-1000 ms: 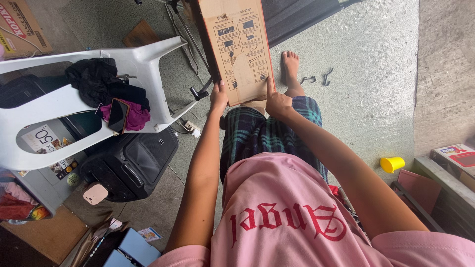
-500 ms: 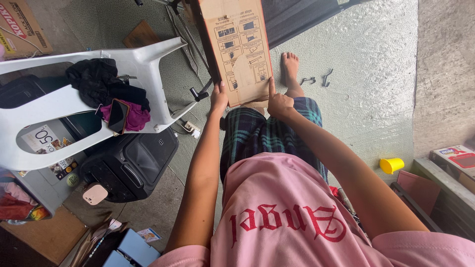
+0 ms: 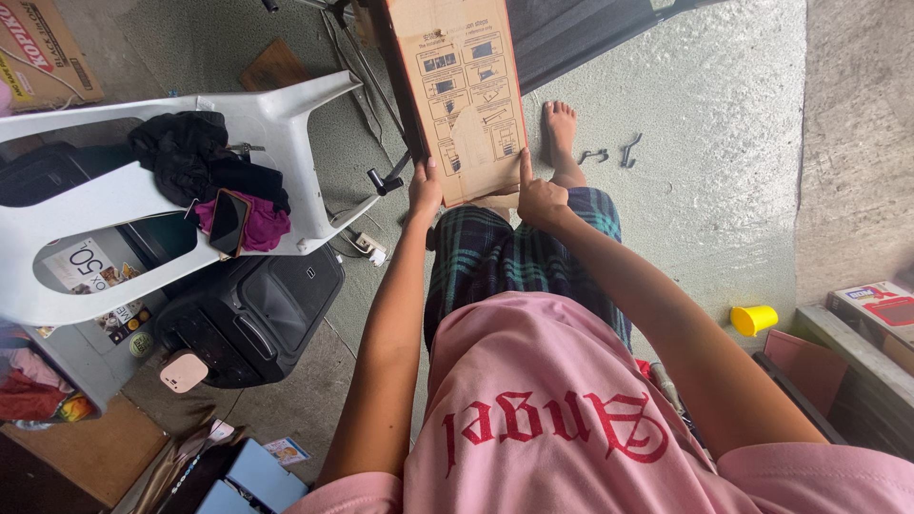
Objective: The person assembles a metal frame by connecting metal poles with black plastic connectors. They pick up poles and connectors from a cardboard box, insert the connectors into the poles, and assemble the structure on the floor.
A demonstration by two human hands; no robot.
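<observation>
Tall cardboard box (image 3: 462, 90), brown, printed diagram panels facing up, propped upright above plaid-clad knees. Left hand (image 3: 425, 188) clamped on lower left edge, fingers wrapped round the side. Right hand (image 3: 539, 198) at lower right corner, index finger extended along the edge, remaining fingers curled; no grip seen. Beside: overturned white plastic chair (image 3: 276, 124) bearing dark clothes. Beyond: bare foot (image 3: 560, 128) on concrete floor (image 3: 714, 124), yellow cup (image 3: 754, 319).

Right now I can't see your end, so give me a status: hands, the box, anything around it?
Left hand grips cardboard box lower edge. Right hand on it, forefinger pointing. White plastic chair close left.
</observation>
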